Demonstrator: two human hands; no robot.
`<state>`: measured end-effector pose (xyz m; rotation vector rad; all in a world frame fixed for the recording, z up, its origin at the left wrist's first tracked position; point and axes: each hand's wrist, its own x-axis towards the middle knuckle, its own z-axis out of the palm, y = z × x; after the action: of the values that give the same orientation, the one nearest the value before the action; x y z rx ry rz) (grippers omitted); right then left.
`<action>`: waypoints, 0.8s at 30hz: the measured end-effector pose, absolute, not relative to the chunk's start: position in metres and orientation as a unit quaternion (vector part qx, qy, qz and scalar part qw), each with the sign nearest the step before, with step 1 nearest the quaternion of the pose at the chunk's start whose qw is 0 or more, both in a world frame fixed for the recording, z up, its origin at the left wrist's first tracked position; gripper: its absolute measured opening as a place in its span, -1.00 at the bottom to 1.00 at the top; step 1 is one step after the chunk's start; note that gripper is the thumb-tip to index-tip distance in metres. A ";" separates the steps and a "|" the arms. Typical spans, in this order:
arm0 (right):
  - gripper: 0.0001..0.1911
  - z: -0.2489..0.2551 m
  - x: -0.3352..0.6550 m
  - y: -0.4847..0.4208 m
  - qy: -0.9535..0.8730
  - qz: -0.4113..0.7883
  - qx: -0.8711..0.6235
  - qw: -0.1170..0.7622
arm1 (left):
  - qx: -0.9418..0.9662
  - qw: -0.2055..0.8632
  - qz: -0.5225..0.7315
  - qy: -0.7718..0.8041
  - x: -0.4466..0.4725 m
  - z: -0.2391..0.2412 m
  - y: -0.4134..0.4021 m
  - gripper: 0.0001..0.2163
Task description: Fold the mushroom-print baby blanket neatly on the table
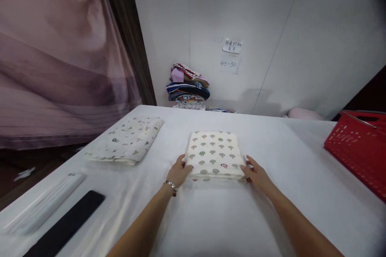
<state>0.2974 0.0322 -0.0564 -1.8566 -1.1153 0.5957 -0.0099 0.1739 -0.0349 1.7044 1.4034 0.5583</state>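
Note:
A folded white cloth [212,150] with grey mushroom prints and a few green and red ones lies on the white-covered table [217,225]. My left hand [178,172] grips its near left corner, thumb on top and fingers at the side. At the near right corner my right hand [255,173] holds the cloth in the same way, its fingertips partly hidden by the edge. A bracelet [171,186] circles my left wrist. Farther left lies a second folded white cloth [126,138] with small grey-green prints.
On the left edge lie a pale, long packet [48,200] and a black flat strip [68,225]. A red basket [358,148] stands at the right. Behind the table rises a stack of folded fabrics [188,88] against the wall. A pinkish curtain [60,56] hangs at left.

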 end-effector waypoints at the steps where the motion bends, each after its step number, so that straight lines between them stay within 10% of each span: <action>1: -0.39 -0.055 0.298 0.029 -0.472 0.197 -0.754 0.411 | 0.687 0.411 0.230 0.553 -0.012 -0.036 0.173 -0.49; 12: -0.40 -0.041 0.323 0.005 -0.801 -0.002 -0.578 0.156 | 0.948 0.043 0.213 0.231 -0.055 -0.036 0.187 -0.55; 24: -0.52 -0.030 0.343 0.042 -0.867 0.003 -0.485 0.117 | 0.981 0.019 0.145 0.130 -0.039 -0.026 0.209 -0.55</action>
<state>0.3434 0.0422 -0.0302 -1.4197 -2.5374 0.0086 -0.0389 0.2091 -0.0256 3.0443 0.4031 0.4515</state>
